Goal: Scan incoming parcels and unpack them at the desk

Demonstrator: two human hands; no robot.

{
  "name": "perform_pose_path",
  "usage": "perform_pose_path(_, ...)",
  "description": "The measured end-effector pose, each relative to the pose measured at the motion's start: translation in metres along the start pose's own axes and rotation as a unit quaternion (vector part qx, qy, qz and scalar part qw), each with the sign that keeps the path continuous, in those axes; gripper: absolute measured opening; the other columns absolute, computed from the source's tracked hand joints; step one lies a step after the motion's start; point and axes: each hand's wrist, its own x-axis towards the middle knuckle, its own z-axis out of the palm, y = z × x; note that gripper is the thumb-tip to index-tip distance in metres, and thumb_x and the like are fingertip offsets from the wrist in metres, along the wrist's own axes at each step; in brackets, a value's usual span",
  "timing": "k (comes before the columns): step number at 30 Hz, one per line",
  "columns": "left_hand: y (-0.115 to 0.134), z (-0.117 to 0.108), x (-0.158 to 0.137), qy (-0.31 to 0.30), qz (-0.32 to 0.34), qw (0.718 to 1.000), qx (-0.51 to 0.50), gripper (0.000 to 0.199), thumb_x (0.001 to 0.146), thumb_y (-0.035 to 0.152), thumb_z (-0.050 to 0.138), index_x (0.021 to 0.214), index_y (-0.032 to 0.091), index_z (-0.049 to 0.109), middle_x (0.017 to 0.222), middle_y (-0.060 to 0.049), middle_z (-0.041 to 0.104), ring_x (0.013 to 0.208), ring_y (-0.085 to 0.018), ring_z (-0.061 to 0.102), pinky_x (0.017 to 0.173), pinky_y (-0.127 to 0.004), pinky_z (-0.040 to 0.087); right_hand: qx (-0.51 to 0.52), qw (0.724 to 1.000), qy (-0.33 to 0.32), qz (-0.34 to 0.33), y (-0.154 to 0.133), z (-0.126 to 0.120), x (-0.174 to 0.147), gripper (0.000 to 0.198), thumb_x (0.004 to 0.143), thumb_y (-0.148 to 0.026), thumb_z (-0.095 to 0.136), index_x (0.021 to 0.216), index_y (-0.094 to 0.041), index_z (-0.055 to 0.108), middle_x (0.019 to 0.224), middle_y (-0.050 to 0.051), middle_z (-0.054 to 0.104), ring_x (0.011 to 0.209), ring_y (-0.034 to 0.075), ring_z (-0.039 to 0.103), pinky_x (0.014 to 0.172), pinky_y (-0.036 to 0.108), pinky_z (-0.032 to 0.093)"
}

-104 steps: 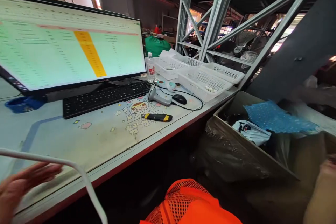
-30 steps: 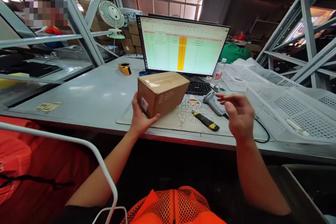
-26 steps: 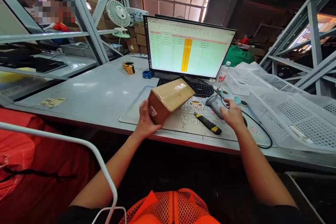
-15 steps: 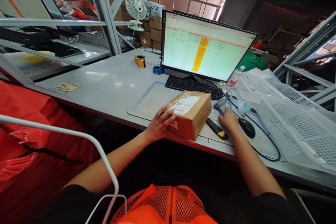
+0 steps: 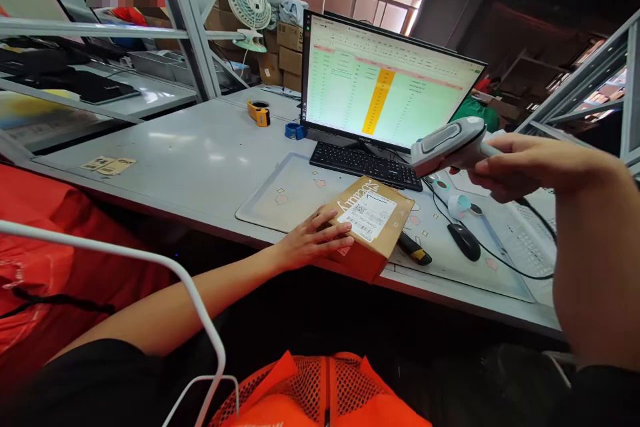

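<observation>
My left hand (image 5: 317, 237) holds the near left side of a cardboard box (image 5: 395, 213), its fingers lying over the top edge and its thumb hidden. A white shipping label (image 5: 373, 217) with printed codes faces up on the box. My right hand (image 5: 520, 163) is wrapped round the handle of a grey barcode scanner (image 5: 450, 143), raised above the desk to the right of the box. The scanner's head points left. Partly behind the box lies a black and yellow utility knife (image 5: 417, 252). The box sits at the desk's front edge, on a patterned desk mat (image 5: 270, 193).
Behind the box stand a keyboard (image 5: 360, 163) and a monitor (image 5: 385, 87). A mouse (image 5: 464, 241) and the scanner's cable lie to the right, near a white plastic basket (image 5: 535, 233). Tape dispensers, one yellow (image 5: 259, 113) and one blue (image 5: 295, 131), stand farther back. A white metal bar (image 5: 150, 255) crosses the lower left.
My right hand has lifted the scanner from the desk, up and to the right. Under my left hand the box has turned and tilted, and its label shows more fully.
</observation>
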Motion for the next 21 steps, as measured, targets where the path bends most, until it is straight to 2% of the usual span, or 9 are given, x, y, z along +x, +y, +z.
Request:
perform_pose_path(4, 0.000, -0.003, 0.004, 0.066, 0.033, 0.997, -0.004, 0.065, 0.097, 0.025, 0.076, 0.157, 0.031, 0.051, 0.151, -0.005, 0.064, 0.162, -0.031, 0.030, 0.131, -0.061, 0.033, -0.010, 0.998, -0.063, -0.013, -0.028, 0.008, -0.028, 0.046, 0.083, -0.061, 0.081, 0.094, -0.020, 0.063, 0.063, 0.000, 0.054, 0.051, 0.012, 0.052, 0.042, 0.022, 0.037)
perform_pose_path(7, 0.000, 0.000, 0.003, 0.061, 0.035, 0.998, 0.002, 0.069, 0.097, 0.029, 0.077, 0.160, 0.032, 0.047, 0.154, -0.005, 0.062, 0.163, -0.030, 0.028, 0.133, -0.061, 0.029, -0.023, 0.986, -0.163, -0.003, -0.054, 0.013, -0.038, 0.047, 0.077, -0.059, 0.087, 0.092, -0.021, 0.064, 0.063, -0.001, 0.053, 0.048, 0.011, 0.050, 0.040, 0.022, 0.033)
perform_pose_path(10, -0.001, 0.002, 0.001, 0.055, 0.026, 0.998, 0.004, 0.070, 0.101, 0.031, 0.072, 0.164, 0.033, 0.040, 0.155, -0.006, 0.060, 0.162, -0.032, 0.030, 0.133, -0.062, 0.027, -0.055, 0.953, -0.297, 0.033, -0.076, 0.009, -0.038, 0.049, 0.073, -0.058, 0.091, 0.090, -0.021, 0.063, 0.063, -0.002, 0.051, 0.046, 0.009, 0.046, 0.039, 0.022, 0.030)
perform_pose_path(12, -0.003, 0.000, 0.000, 0.068, 0.018, 0.998, -0.006, 0.078, 0.101, 0.025, 0.070, 0.168, 0.032, 0.031, 0.155, -0.008, 0.059, 0.163, -0.033, 0.027, 0.132, -0.061, 0.032, -0.061, 0.947, -0.313, 0.034, -0.075, 0.010, -0.035, 0.051, 0.075, -0.062, 0.088, 0.091, -0.022, 0.061, 0.062, -0.004, 0.050, 0.045, 0.009, 0.043, 0.039, 0.022, 0.030)
perform_pose_path(14, -0.005, -0.004, -0.002, 0.090, -0.004, 0.996, -0.027, 0.092, 0.096, 0.016, 0.071, 0.171, 0.031, 0.021, 0.157, -0.011, 0.055, 0.164, -0.035, 0.024, 0.129, -0.059, 0.038, -0.066, 0.963, -0.261, 0.010, -0.059, 0.017, -0.028, 0.051, 0.080, -0.067, 0.081, 0.099, -0.023, 0.063, 0.063, -0.004, 0.049, 0.047, 0.010, 0.043, 0.040, 0.022, 0.031)
perform_pose_path(17, -0.010, -0.013, -0.012, 0.122, -0.097, 0.985, -0.073, 0.111, 0.087, 0.011, 0.075, 0.173, 0.031, 0.008, 0.167, -0.017, 0.036, 0.163, -0.039, 0.022, 0.127, -0.062, 0.039, -0.142, 0.984, -0.098, -0.037, -0.013, 0.043, -0.012, 0.045, 0.094, -0.062, 0.065, 0.112, -0.021, 0.066, 0.072, 0.001, 0.061, 0.059, 0.016, 0.057, 0.049, 0.025, 0.041)
perform_pose_path(19, -0.014, -0.019, -0.022, 0.126, -0.200, 0.965, -0.115, 0.123, 0.083, 0.016, 0.079, 0.173, 0.032, -0.003, 0.172, -0.019, 0.023, 0.162, -0.042, 0.023, 0.126, -0.066, 0.037, -0.227, 0.973, 0.021, -0.039, 0.023, 0.069, -0.001, 0.037, 0.100, -0.049, 0.058, 0.114, -0.017, 0.069, 0.091, 0.010, 0.072, 0.081, 0.024, 0.069, 0.066, 0.030, 0.051)
perform_pose_path(21, -0.022, -0.023, -0.034, 0.120, -0.301, 0.933, -0.157, 0.131, 0.082, 0.027, 0.084, 0.171, 0.033, -0.012, 0.175, -0.020, 0.015, 0.162, -0.044, 0.023, 0.126, -0.067, 0.034, -0.286, 0.954, 0.090, -0.004, 0.055, 0.100, 0.006, 0.040, 0.103, -0.042, 0.053, 0.126, -0.013, 0.068, 0.112, 0.017, 0.075, 0.105, 0.031, 0.072, 0.084, 0.036, 0.054)
